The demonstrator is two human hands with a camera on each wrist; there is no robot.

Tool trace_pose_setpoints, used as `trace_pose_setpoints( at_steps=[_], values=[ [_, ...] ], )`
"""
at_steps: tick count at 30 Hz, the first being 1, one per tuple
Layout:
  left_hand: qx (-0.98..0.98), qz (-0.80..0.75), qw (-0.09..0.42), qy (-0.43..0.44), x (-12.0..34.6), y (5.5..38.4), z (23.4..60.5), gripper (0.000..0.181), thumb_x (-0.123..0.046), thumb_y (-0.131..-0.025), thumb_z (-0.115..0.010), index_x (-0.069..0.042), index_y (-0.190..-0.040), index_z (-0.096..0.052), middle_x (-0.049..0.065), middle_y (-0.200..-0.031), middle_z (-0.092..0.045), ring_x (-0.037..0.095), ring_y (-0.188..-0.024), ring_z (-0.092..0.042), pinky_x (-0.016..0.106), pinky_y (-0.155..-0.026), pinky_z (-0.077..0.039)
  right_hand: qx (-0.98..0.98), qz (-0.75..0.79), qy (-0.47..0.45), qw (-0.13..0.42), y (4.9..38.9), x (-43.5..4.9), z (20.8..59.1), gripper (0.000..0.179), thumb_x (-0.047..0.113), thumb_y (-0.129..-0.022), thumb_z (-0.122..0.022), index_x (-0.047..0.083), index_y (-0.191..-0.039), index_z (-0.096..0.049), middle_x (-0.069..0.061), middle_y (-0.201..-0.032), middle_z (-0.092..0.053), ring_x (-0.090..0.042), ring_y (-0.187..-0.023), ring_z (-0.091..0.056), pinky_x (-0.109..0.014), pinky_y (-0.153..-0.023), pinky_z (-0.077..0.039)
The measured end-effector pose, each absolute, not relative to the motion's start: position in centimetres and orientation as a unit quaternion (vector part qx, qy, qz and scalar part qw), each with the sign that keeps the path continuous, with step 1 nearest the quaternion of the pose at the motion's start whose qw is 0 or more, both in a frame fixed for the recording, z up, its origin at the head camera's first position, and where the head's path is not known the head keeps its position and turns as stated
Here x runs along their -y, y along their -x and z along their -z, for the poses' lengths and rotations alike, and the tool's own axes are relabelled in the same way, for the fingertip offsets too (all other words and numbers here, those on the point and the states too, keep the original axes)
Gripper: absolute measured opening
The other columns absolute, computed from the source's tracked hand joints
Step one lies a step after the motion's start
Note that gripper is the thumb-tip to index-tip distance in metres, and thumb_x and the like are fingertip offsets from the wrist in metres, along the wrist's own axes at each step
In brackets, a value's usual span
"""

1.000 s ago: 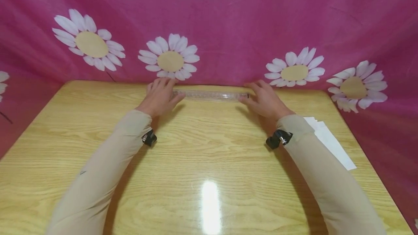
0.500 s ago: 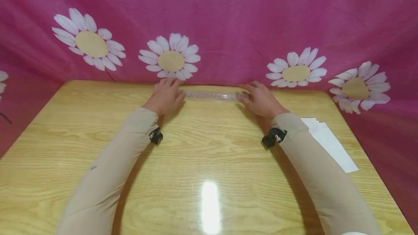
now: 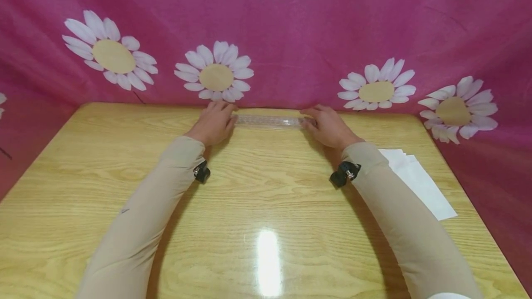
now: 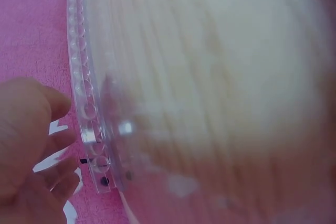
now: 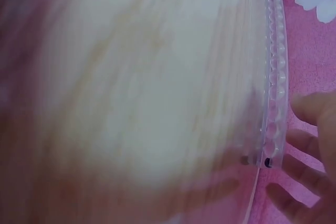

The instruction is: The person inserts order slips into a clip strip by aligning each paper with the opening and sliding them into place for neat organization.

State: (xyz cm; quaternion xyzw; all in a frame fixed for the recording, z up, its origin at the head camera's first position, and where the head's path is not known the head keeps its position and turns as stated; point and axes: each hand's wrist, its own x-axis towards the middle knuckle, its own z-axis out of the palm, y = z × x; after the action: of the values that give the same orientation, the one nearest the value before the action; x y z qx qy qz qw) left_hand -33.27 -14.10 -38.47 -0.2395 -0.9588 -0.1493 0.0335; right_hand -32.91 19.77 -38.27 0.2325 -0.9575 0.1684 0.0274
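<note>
A long, narrow clear plastic strip (image 3: 268, 121) with rows of round cells lies crosswise near the table's far edge. In the head view my left hand (image 3: 214, 122) is at its left end and my right hand (image 3: 327, 126) at its right end. The left wrist view shows the left hand (image 4: 26, 145) beside the strip (image 4: 84, 77), fingers loosely bent and thumb apart from it. In the right wrist view the right hand (image 5: 315, 156) has spread fingers close to the strip's end (image 5: 270, 145); whether they touch it I cannot tell.
White paper sheets (image 3: 421, 186) lie on the wooden table (image 3: 266, 197) at the right, partly under the right forearm. A pink cloth with daisies (image 3: 291, 36) hangs behind the far edge. Both wrists carry small black cameras (image 3: 202, 172).
My left hand has shifted right along the strip's left end. The right hand has moved slightly left. The strip shows no clear movement.
</note>
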Motion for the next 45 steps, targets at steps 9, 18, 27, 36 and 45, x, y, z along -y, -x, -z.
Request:
trace_pose_setpoints(
  at_steps=[9, 18, 27, 36, 45],
  values=[
    [0.948, 0.13, 0.076, 0.282, 13.8, 33.4, 38.8, 0.029, -0.009, -0.103, -0.051, 0.006, -0.126, -0.063, 0.026, -0.126, -0.065, 0.043, -0.122, -0.057, 0.052, -0.113, -0.044, 0.951, -0.156, -0.262, 0.046, 33.2, -19.3, 38.2, 0.035, 0.012, -0.101, -0.063, -0.002, -0.133, -0.066, -0.024, -0.128, -0.071, -0.041, -0.122, -0.064, -0.053, -0.111, -0.047],
    [0.96, 0.116, 0.048, 0.249, 14.0, 33.5, 38.3, 0.029, -0.012, -0.105, -0.052, 0.004, -0.128, -0.062, 0.027, -0.125, -0.067, 0.046, -0.118, -0.061, 0.054, -0.108, -0.048, 0.955, -0.151, -0.25, 0.049, 33.1, -19.1, 38.1, 0.031, 0.004, -0.098, -0.062, -0.001, -0.128, -0.07, -0.022, -0.121, -0.074, -0.038, -0.116, -0.067, -0.05, -0.107, -0.052],
    [0.961, 0.143, 0.032, 0.235, 14.4, 33.7, 38.0, 0.031, -0.002, -0.1, -0.051, 0.0, -0.128, -0.066, 0.024, -0.123, -0.071, 0.043, -0.119, -0.065, 0.052, -0.108, -0.051, 0.959, -0.156, -0.231, 0.051, 33.1, -18.8, 37.7, 0.03, 0.0, -0.096, -0.063, 0.003, -0.124, -0.074, -0.02, -0.12, -0.075, -0.036, -0.111, -0.07, -0.048, -0.103, -0.056],
    [0.959, 0.161, 0.038, 0.229, 14.5, 33.6, 37.9, 0.033, -0.001, -0.099, -0.052, -0.002, -0.127, -0.069, 0.023, -0.123, -0.074, 0.041, -0.118, -0.068, 0.051, -0.106, -0.053, 0.963, -0.156, -0.217, 0.035, 32.8, -18.8, 37.4, 0.033, -0.002, -0.095, -0.064, 0.006, -0.125, -0.074, -0.019, -0.123, -0.075, -0.034, -0.112, -0.07, -0.048, -0.1, -0.057],
    [0.958, 0.171, 0.031, 0.227, 14.5, 33.5, 38.5, 0.037, 0.004, -0.094, -0.058, -0.005, -0.128, -0.071, 0.019, -0.113, -0.076, 0.039, -0.111, -0.07, 0.05, -0.103, -0.055, 0.964, -0.153, -0.213, 0.039, 32.6, -19.2, 37.9, 0.032, -0.003, -0.095, -0.064, 0.006, -0.123, -0.076, -0.019, -0.124, -0.075, -0.035, -0.116, -0.069, -0.048, -0.102, -0.056]
  ],
)
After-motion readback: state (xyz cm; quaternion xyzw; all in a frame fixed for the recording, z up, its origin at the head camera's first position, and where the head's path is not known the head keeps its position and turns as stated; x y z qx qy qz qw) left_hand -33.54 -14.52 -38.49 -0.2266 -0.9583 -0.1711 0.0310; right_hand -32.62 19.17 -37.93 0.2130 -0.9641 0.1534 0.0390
